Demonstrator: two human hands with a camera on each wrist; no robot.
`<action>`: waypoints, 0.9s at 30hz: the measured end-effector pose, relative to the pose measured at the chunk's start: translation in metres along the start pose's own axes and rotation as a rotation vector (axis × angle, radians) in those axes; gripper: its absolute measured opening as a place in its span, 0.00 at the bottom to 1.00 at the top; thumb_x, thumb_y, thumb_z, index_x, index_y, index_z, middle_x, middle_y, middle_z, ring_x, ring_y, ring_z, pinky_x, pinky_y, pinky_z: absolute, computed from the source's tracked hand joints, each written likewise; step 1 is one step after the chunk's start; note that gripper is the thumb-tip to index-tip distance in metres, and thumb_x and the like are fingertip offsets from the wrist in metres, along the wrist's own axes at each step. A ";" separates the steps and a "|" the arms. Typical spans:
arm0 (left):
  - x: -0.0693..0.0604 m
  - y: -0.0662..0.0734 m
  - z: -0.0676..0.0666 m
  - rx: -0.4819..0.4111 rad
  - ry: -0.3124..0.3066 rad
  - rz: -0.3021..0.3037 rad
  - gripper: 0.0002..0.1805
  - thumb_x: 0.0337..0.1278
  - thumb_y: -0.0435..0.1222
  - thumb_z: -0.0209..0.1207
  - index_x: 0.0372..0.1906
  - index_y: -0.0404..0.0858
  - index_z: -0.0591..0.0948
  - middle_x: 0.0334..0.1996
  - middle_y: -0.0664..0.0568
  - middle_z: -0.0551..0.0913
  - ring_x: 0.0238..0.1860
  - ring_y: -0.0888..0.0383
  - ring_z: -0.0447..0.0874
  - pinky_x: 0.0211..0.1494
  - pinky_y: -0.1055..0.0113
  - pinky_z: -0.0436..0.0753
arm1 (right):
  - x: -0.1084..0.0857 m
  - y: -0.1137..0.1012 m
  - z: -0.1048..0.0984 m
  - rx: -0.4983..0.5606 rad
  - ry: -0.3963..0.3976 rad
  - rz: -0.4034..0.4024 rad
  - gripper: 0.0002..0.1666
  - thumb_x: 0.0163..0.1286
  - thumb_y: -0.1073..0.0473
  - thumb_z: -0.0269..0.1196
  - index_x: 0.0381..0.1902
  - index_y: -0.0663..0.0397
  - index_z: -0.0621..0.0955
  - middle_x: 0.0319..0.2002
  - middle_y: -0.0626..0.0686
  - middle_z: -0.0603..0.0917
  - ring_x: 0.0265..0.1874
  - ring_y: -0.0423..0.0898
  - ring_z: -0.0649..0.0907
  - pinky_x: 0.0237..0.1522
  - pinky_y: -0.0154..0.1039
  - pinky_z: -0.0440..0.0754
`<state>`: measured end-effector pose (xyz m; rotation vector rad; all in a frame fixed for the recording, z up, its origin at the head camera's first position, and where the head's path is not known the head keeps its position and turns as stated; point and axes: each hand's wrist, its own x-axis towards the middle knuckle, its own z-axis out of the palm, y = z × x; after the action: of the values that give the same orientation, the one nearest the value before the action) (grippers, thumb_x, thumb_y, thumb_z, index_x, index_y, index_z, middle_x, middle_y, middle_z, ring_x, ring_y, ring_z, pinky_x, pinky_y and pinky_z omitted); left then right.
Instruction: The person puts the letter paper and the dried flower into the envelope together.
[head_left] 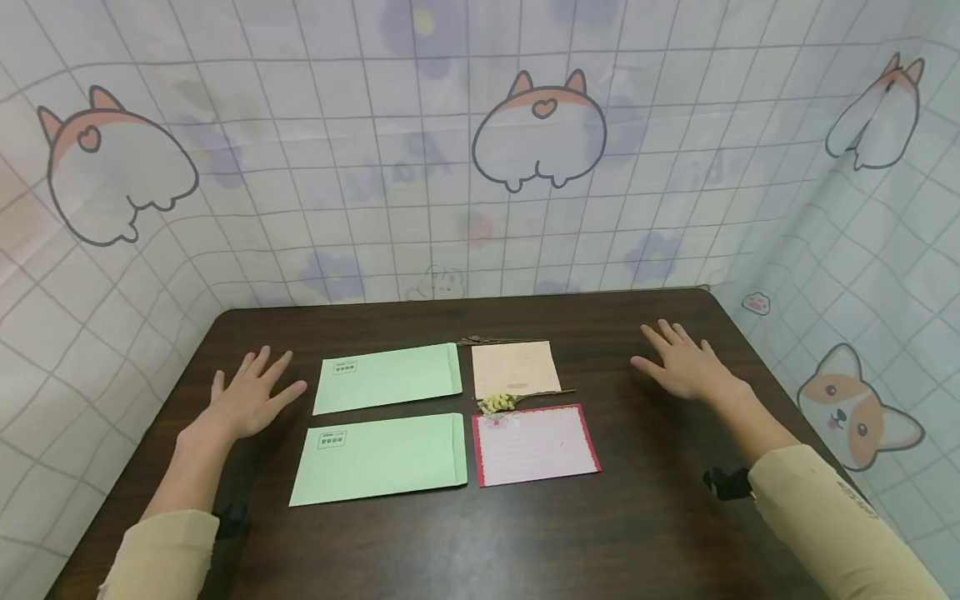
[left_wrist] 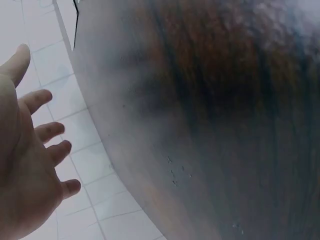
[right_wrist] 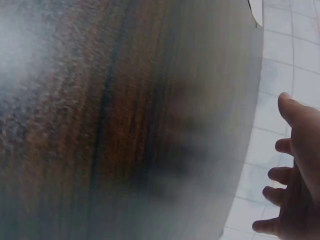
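In the head view the left hand [head_left: 243, 404] is spread over the table's left side, left of two green envelopes [head_left: 386, 379] [head_left: 378, 460] lying one behind the other. The right hand [head_left: 686, 367], fingers spread, is at the right, apart from the cards. Between the hands lie a beige card [head_left: 513, 367] and a red-bordered card [head_left: 536, 446], right of the envelopes. A yellow dried flower [head_left: 497, 404] lies between the cards; a thin dried sprig [head_left: 487, 341] lies along the beige card's far edge. Both wrist views show empty hands [left_wrist: 27, 160] [right_wrist: 302, 155].
The dark wooden table [head_left: 375, 550] is bordered behind and at both sides by a white gridded curtain [head_left: 420, 208] with cartoon prints. A dark wrist device [head_left: 727, 483] sits at the right cuff, another [head_left: 231, 521] at the left cuff.
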<state>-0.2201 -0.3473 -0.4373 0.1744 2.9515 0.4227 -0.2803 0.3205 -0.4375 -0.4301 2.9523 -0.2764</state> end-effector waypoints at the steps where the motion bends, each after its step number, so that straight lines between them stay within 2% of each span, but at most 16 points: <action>1: 0.000 0.001 0.000 0.001 0.004 0.003 0.47 0.76 0.65 0.41 0.82 0.34 0.52 0.78 0.24 0.41 0.77 0.25 0.37 0.67 0.21 0.34 | 0.000 0.000 0.001 -0.002 0.014 -0.005 0.49 0.81 0.33 0.46 0.80 0.65 0.56 0.77 0.76 0.50 0.75 0.75 0.51 0.66 0.79 0.49; 8: -0.001 0.014 0.005 0.016 0.063 0.054 0.43 0.77 0.63 0.44 0.78 0.33 0.63 0.75 0.23 0.52 0.72 0.22 0.50 0.63 0.21 0.48 | -0.003 -0.003 0.009 0.007 0.121 -0.034 0.38 0.82 0.42 0.52 0.73 0.69 0.69 0.71 0.75 0.65 0.69 0.74 0.66 0.63 0.74 0.64; 14: -0.001 0.036 0.012 0.001 0.095 0.114 0.40 0.76 0.60 0.49 0.76 0.33 0.67 0.74 0.25 0.56 0.71 0.24 0.55 0.60 0.22 0.55 | -0.008 -0.022 0.016 0.183 0.202 -0.102 0.27 0.80 0.53 0.58 0.63 0.71 0.77 0.63 0.73 0.76 0.63 0.71 0.74 0.62 0.68 0.70; 19: 0.002 0.055 0.016 -0.008 0.118 0.160 0.38 0.76 0.57 0.53 0.75 0.33 0.69 0.72 0.27 0.61 0.70 0.27 0.59 0.60 0.24 0.58 | -0.008 -0.040 0.019 0.309 0.268 -0.152 0.20 0.79 0.56 0.60 0.57 0.68 0.81 0.56 0.67 0.83 0.58 0.66 0.80 0.58 0.65 0.75; 27: -0.001 0.087 0.018 -0.032 0.115 0.218 0.34 0.74 0.52 0.58 0.74 0.36 0.72 0.70 0.30 0.67 0.68 0.29 0.64 0.59 0.25 0.61 | -0.011 -0.070 0.019 0.499 0.276 -0.148 0.18 0.79 0.54 0.60 0.55 0.63 0.83 0.50 0.59 0.87 0.51 0.59 0.84 0.53 0.60 0.79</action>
<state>-0.2084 -0.2594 -0.4296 0.4874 3.0467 0.5236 -0.2476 0.2544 -0.4408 -0.5733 2.9487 -1.1401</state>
